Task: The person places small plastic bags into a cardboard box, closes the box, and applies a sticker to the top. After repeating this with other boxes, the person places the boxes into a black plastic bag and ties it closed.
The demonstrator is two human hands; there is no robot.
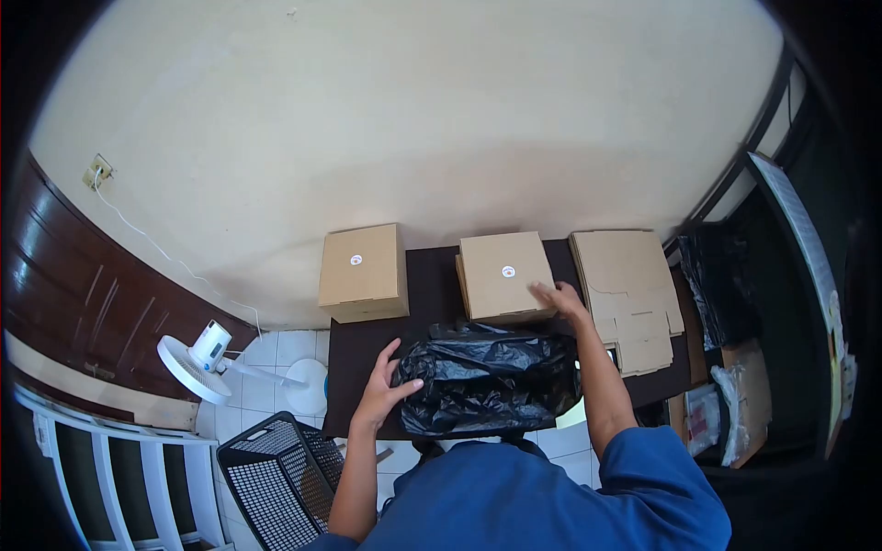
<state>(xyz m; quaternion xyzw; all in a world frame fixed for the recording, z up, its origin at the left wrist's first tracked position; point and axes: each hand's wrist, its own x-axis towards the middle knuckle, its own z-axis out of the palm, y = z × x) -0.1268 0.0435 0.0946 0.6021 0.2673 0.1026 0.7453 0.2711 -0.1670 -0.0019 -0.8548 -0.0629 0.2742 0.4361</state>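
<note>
A black plastic bag point(487, 372) lies crumpled and spread wide at the front of the dark table, right before me. My left hand point(386, 393) is at the bag's left edge, its thumb resting on the plastic and its fingers apart. Behind the bag stands a closed brown cardboard box point(501, 262) with a round white sticker on top. My right hand point(562, 298) is over the right front part of that box, fingers stretched out and slightly blurred. Neither hand is wrapped around anything.
A second stickered box point(363, 266) stands on the table point(432, 275) at the left. Flattened cardboard boxes point(625, 275) are stacked at the right. On the floor to the left are a white fan point(209, 354) and a black crate point(276, 459). A rack holds bags at far right.
</note>
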